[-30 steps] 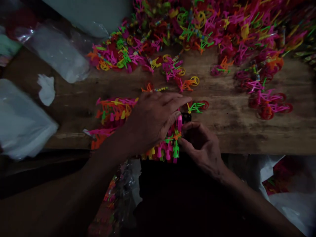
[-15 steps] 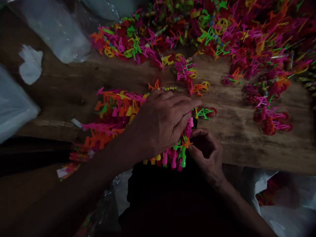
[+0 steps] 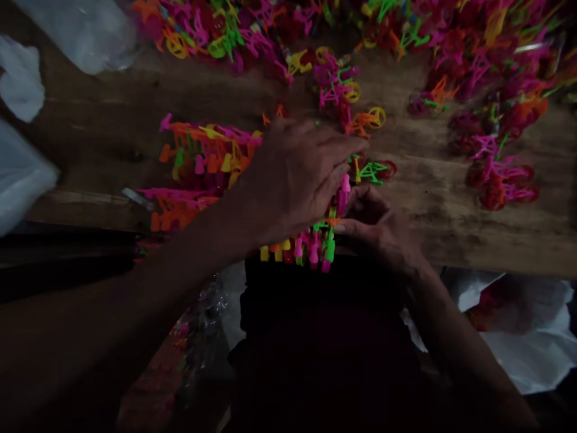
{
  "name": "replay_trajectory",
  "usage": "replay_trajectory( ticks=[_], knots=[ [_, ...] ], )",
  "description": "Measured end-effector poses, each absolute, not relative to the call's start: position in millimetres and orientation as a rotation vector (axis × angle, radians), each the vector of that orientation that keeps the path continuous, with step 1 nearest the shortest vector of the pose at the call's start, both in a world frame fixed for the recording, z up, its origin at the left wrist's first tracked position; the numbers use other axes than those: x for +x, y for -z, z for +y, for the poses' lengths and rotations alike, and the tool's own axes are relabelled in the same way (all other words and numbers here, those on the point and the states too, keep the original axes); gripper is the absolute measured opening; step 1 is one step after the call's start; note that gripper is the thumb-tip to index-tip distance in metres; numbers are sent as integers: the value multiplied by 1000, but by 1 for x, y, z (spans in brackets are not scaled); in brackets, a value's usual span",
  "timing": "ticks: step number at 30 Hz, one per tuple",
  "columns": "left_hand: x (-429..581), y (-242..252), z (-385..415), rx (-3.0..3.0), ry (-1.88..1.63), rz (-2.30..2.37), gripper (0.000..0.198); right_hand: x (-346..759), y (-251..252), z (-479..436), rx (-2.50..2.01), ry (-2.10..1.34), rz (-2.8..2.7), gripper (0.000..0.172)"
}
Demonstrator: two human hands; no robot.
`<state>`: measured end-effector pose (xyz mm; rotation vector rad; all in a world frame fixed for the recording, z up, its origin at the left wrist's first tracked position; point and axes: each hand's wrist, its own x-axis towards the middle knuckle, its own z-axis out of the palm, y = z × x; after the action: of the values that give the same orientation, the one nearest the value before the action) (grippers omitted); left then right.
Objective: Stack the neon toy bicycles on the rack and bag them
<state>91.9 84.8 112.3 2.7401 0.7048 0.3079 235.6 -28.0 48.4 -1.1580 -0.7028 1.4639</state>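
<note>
Small plastic toy bicycles in pink, orange, green and yellow stand packed in a row (image 3: pixel 314 248) at the table's near edge. My left hand (image 3: pixel 300 174) lies across the top of this row, fingers together and closed around it, hiding its middle. At the row's right end, my right hand (image 3: pixel 376 219) has its thumb against an orange part of the end toy bicycle (image 3: pixel 332 222), and its bent fingers are partly hidden behind the row. To the left of my left wrist, further rows of toy bicycles (image 3: pixel 211 141) stand on the table.
A big heap of loose toy bicycles (image 3: pixel 478 60) covers the back of the wooden table (image 3: pixel 433 234). A green toy bicycle (image 3: pixel 372 171) lies just beyond my right hand. Clear plastic bags (image 3: pixel 90 36) lie at the left. A white bag (image 3: pixel 532 343) sits below the right edge.
The whole scene sits higher in the picture as the camera has tilted down. My right hand's thumb and fingers have come closer together at the row's end. My left hand stays on the row.
</note>
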Motion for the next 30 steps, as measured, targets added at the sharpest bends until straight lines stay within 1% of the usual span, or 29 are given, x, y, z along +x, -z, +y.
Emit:
replay_trajectory(
  ticks=[4, 7, 11, 15, 21, 30],
  knots=[
    [88, -114, 85, 2744, -399, 698, 44, 251, -56, -23, -1106, -1588, -810, 50],
    [84, -119, 83, 2742, -514, 709, 37, 256, -61, -32, -1153, -1526, -827, 45],
    [77, -131, 68, 2718, -649, 850, 28, 253, -61, -48, -1221, -1410, -751, 40],
    [71, -138, 38, 2669, -583, 990, 21, 241, -52, -44, -1168, -1380, -682, 40],
    [65, -118, 21, 2717, -421, 1000, 13, 230, -40, -29, -1041, -1478, -521, 44],
    [62, -108, 19, 2803, -542, 956, 21, 226, -35, -32, -994, -1468, -476, 44]
  ],
)
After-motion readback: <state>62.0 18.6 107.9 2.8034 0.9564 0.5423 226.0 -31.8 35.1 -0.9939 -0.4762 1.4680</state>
